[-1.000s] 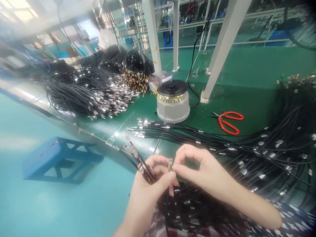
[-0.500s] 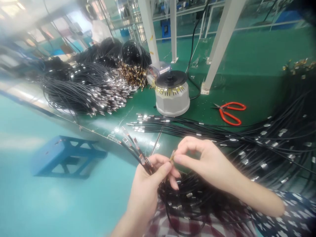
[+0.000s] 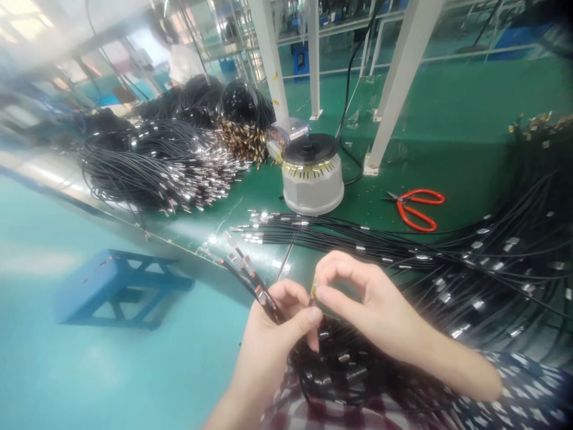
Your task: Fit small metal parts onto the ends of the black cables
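My left hand [image 3: 280, 334] is closed around several black cables [image 3: 255, 280], whose metal-tipped ends stick out toward the upper left. Between its thumb and forefinger one cable end points up. My right hand [image 3: 358, 289] pinches a small yellowish piece [image 3: 314, 291] at the tip of that cable end; whether this is tape or a terminal I cannot make out. Below the hands, more black cable [image 3: 344, 358] lies in loops over my lap. The two hands are close together, with fingertips almost touching.
A white round dispenser [image 3: 312, 185] with a black top stands on the green table [image 3: 447, 155]. Red-handled cutters [image 3: 418, 209] lie to its right. Cable bundles [image 3: 147, 155] are heaped at left, more cables [image 3: 483, 251] at right. A blue stool [image 3: 116, 286] stands on the floor.
My left thumb has shifted slightly to the right and down along the cable end. The right fingers still pinch at the yellowish tip, held slightly more upright. The view has tilted slightly.
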Tool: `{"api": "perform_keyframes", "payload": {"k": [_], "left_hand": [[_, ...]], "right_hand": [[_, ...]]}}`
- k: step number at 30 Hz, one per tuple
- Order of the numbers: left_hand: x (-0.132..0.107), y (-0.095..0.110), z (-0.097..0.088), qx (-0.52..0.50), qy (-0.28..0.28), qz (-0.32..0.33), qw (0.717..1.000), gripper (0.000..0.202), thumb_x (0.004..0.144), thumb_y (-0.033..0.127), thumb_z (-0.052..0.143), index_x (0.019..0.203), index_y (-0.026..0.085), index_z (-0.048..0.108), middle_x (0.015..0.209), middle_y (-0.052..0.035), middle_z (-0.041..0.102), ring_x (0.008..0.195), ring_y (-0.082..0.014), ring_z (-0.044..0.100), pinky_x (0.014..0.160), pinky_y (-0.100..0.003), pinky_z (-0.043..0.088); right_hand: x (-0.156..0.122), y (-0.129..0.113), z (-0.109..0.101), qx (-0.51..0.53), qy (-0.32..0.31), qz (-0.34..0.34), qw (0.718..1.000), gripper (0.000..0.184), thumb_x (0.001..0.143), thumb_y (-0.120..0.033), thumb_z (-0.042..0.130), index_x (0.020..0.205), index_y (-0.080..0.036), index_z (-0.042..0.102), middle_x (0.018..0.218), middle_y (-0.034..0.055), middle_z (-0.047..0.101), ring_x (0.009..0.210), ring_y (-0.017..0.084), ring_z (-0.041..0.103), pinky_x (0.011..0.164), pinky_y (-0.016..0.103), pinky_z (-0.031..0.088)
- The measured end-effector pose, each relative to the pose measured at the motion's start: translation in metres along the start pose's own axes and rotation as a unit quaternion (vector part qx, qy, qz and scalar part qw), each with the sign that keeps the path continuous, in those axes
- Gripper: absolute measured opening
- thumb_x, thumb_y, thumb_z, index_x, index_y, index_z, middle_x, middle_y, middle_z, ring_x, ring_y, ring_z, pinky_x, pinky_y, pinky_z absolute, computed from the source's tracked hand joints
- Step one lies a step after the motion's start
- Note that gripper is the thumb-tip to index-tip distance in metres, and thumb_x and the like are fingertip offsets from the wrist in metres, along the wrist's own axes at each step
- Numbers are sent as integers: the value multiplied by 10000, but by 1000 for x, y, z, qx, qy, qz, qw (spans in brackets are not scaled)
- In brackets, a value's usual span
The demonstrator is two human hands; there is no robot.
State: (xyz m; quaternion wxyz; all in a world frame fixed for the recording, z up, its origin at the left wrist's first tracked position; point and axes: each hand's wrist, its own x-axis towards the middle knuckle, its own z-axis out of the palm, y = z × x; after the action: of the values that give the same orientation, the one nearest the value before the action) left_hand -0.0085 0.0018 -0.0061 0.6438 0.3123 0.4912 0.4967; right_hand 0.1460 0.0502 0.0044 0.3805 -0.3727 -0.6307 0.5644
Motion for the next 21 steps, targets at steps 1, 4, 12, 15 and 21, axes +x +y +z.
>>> {"api": "perform_keyframes", "payload": {"k": [1, 4, 12, 15, 21], "left_hand": [[0, 1, -1, 3, -1, 0, 1000, 182, 726, 206, 787, 722, 162, 611, 516, 44, 628, 425, -76, 562, 482, -175, 407], [0, 3, -2, -2, -33, -9, 999, 162, 769, 231, 748, 686, 151, 634, 578, -5, 693, 432, -108, 609, 497, -206, 438], [6, 1, -6, -51, -116, -38, 991, 163, 797, 264, 716, 695, 145, 670, 629, -59, 743, 407, -139, 638, 441, -210, 445], [8, 1, -11, -64, -148, -56, 985, 236, 871, 317, 622, 721, 143, 680, 632, -77, 744, 435, -155, 657, 435, -217, 452], [13, 5, -15, -28, -169, -76, 982, 214, 882, 310, 598, 764, 145, 666, 592, -53, 703, 477, -147, 650, 489, -224, 423]], "right_hand": [[0, -1, -1, -4, 0, -5, 1000, 161, 836, -108, 616, 704, -190, 574, 825, -5, 584, 792, 144, 571, 766, 278, 434], [2, -2, -5, 0, -2, 2, 1000, 123, 801, -124, 683, 711, -191, 632, 839, -5, 611, 797, 145, 590, 782, 277, 444], [18, 11, -11, 124, -99, -3, 987, 67, 814, -218, 720, 753, -192, 731, 844, 7, 608, 798, 145, 590, 786, 295, 469], [18, 12, -14, 108, -124, -31, 986, 101, 877, -219, 657, 816, -207, 736, 909, 17, 602, 853, 150, 594, 808, 297, 472], [14, 12, -16, 15, -39, -70, 997, 121, 904, -181, 590, 916, -226, 701, 979, 36, 615, 958, 185, 586, 889, 327, 446]]}}
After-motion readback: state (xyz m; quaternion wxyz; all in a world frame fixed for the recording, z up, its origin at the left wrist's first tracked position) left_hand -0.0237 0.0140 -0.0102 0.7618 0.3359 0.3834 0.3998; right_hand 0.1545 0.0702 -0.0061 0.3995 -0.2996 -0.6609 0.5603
